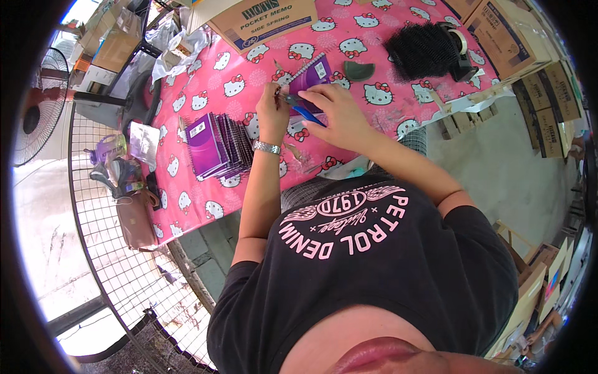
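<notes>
Cluttered workroom, pink cartoon-cat tablecloth (205,181) over table, wire mesh fence at left.

Nearest: stack of purple notebooks (218,146) at left of hands.

Right hand (336,115) closed around blue-handled pliers (305,112); left hand (273,109) pinches something small at tool tip, too small to tell.

Purple spiral notebook (311,73) just beyond fingertips, touching or nearly.

Risk: tool tip slips, nips left fingers; notebook slides on cloth.

Farther: black mesh pile (420,50), tape dispenser (460,53), cardboard box (261,19).
</notes>
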Tool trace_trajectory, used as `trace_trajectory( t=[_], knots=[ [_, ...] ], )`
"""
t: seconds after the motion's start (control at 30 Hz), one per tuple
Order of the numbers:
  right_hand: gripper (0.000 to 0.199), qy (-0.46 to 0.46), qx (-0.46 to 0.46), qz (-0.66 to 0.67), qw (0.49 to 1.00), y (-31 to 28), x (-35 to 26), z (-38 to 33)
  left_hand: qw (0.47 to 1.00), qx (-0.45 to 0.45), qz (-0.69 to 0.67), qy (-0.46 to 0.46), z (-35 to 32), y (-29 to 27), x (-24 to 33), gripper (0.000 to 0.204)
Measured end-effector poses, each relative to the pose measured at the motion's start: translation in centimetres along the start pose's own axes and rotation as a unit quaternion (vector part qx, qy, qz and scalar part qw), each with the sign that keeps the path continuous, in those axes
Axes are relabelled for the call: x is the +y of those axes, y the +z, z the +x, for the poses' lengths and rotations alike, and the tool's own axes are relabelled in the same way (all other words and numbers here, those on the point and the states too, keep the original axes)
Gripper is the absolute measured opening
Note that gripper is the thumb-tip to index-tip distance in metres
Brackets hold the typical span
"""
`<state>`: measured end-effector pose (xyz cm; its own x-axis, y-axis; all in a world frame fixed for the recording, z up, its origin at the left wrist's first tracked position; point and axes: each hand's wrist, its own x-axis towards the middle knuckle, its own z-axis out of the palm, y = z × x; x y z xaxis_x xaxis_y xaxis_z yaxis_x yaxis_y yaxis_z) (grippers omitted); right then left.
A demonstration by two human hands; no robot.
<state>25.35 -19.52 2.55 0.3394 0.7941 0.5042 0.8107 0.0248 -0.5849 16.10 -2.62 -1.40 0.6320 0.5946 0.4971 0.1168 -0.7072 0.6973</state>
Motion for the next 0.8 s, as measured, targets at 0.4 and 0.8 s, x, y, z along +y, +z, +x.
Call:
trace_trajectory(
  t=[0.4, 0.8],
  knots=[
    [0.058, -0.022, 0.038, -0.070, 0.997, 0.4, 0.4, 0.3, 0.996, -0.042, 0.009, -0.073, -0.1, -0.1, 0.6, 0.017],
    [0.036, 0.356, -0.178, 0.600, 0.694, 0.7, 1.2, 1.5, 0.990, 0.058, -0.107, -0.077, -1.4, -0.3, 0.1, 0.023]
  ],
)
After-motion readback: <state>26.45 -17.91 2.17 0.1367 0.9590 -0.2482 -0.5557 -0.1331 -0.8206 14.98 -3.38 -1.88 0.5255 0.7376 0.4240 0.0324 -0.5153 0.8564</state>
